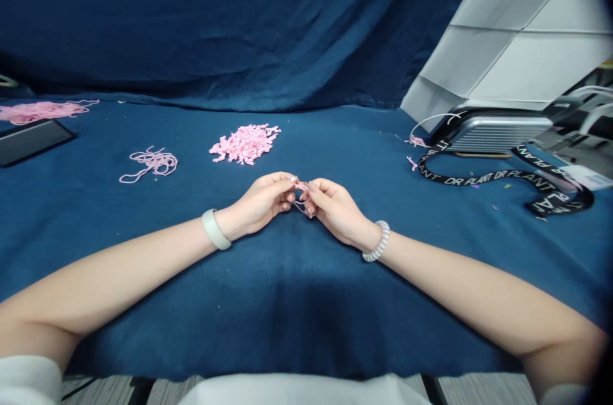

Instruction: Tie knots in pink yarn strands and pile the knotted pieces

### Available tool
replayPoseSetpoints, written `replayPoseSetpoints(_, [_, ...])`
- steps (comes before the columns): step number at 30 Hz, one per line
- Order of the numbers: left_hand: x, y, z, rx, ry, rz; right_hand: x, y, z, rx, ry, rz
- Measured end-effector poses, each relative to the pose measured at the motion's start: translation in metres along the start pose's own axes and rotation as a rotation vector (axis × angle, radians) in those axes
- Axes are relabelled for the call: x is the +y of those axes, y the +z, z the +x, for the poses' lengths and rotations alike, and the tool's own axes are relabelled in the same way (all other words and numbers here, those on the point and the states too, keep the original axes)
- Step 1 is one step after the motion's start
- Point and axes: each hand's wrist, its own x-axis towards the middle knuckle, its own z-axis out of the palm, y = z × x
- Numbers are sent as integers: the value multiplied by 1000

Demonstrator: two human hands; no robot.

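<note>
Between my two hands, a short piece of pink yarn (301,186) is pinched at the fingertips, with a small loop of it hanging below. My left hand (265,202) has thumb and forefinger closed on one side of the yarn. My right hand (335,208) grips the other side, thumb pressed against the bent fingers. Whether the yarn is knotted is too small to tell. Just beyond my hands lies a heap of short pink yarn pieces (245,144). Left of that heap, a loose tangle of pink yarn strands (152,163) rests on the blue cloth (297,290).
At the far left are a bundle of pink yarn (43,111) and a dark flat device (33,141). On the right, a black lettered strap (479,178) curls in front of a silver ribbed case (502,132). Pink scraps (412,163) lie near the strap.
</note>
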Motion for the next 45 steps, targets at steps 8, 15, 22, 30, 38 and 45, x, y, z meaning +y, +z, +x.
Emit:
replayPoseSetpoints(8, [-6,0,3,5,-2,2,2,-2,1,132,-16,24])
replayPoseSetpoints(15, [-11,1,2,47,3,20,3,-2,0,148,-5,5])
replayPoseSetpoints(22, [-14,0,4,45,20,-48,-5,3,-2,127,19,-58])
replayPoseSetpoints(30, [-10,3,-1,-24,18,-58,-3,0,1,10,42,38])
replayPoseSetpoints(38, [-8,0,0,-112,-19,-31,-3,1,1,18,57,-5])
replayPoseSetpoints(45, [-8,0,0,-96,-39,-50,-2,0,1,-4,62,-80])
